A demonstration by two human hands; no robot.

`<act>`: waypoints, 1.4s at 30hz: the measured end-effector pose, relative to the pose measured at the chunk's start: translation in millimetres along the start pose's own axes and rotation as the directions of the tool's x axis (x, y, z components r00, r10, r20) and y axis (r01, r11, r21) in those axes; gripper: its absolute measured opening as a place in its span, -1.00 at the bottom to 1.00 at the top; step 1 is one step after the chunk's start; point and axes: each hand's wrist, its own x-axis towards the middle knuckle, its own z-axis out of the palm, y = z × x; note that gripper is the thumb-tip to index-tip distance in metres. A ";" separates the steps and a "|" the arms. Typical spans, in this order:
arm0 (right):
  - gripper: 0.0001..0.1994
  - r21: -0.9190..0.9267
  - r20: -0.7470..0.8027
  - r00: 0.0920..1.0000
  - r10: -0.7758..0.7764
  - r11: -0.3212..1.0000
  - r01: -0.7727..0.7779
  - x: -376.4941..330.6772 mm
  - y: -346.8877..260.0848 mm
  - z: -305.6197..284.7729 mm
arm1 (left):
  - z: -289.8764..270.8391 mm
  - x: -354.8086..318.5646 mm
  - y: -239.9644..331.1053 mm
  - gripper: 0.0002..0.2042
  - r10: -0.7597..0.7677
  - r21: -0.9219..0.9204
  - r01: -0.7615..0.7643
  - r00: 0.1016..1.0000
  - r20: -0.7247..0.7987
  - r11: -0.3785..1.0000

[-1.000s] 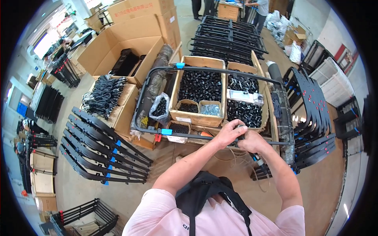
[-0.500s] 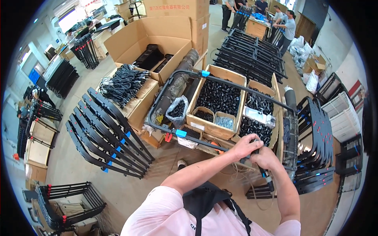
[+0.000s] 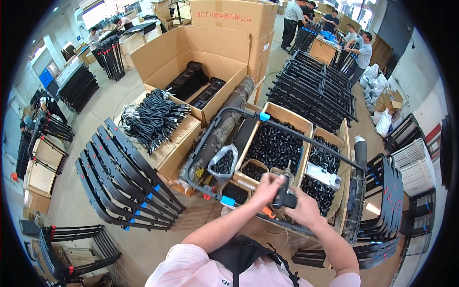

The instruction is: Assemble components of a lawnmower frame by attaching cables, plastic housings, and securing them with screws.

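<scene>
My right hand [image 3: 305, 207] is wrapped around a black power screwdriver [image 3: 284, 197], whose metal bit points away from me. Beside the tool, my left hand [image 3: 267, 188] has its fingers drawn together near the driver's front; what they pinch, if anything, is too small to make out. Both hands are over the near side of a black tubular frame [image 3: 330, 152] with blue clips, which lies across the parts boxes. Just beyond the hands stands a wooden box [image 3: 243, 181] of black plastic parts, with small trays of screws at its near end.
A clear bag [image 3: 223, 161] of black parts sits left of the box. Bundled black cables [image 3: 155, 115] lie on a carton at left. Bent black frames [image 3: 125, 179] stand at left, more [image 3: 382, 201] at right. A large open carton [image 3: 210, 48] is behind. Several people work farther off.
Both hands have moved left and away from me, from the frame's near right corner toward the screw trays. The screwdriver has swung from pointing down toward me to pointing away.
</scene>
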 end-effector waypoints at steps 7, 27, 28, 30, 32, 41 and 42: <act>-0.21 -0.221 0.006 0.985 -0.172 0.960 0.169 169.5 -26.2 95.7 | -111.7 131.5 -36.7 -0.33 -0.114 0.405 0.184 0.975 -0.191 0.896; -0.19 -0.103 -0.071 0.995 -0.072 0.993 0.064 289.7 -8.1 131.6 | -140.3 234.5 -23.9 -0.39 0.078 0.577 0.096 0.960 -0.268 0.811; -0.20 -0.121 -0.073 0.993 -0.096 0.989 0.086 292.4 -9.1 129.4 | -141.8 234.6 -24.8 -0.38 0.076 0.567 0.089 0.963 -0.260 0.819; -0.21 -0.109 -0.053 0.996 -0.070 0.992 0.064 291.3 -11.3 128.4 | -143.3 233.2 -26.7 -0.38 0.040 0.552 0.105 0.969 -0.244 0.827; -0.24 -0.082 -0.035 0.998 -0.044 0.996 0.041 290.1 -10.7 130.9 | -142.6 234.7 -28.2 -0.38 0.046 0.568 0.110 0.967 -0.252 0.816; -0.25 -0.066 -0.049 0.997 -0.062 0.996 0.058 292.3 -1.5 133.8 | -141.1 236.0 -19.7 -0.40 0.024 0.569 0.121 0.970 -0.241 0.813; -0.25 -0.065 -0.051 0.997 -0.059 0.996 0.056 292.4 0.1 134.7 | -140.6 236.8 -18.0 -0.40 -0.002 0.569 0.139 0.972 -0.235 0.811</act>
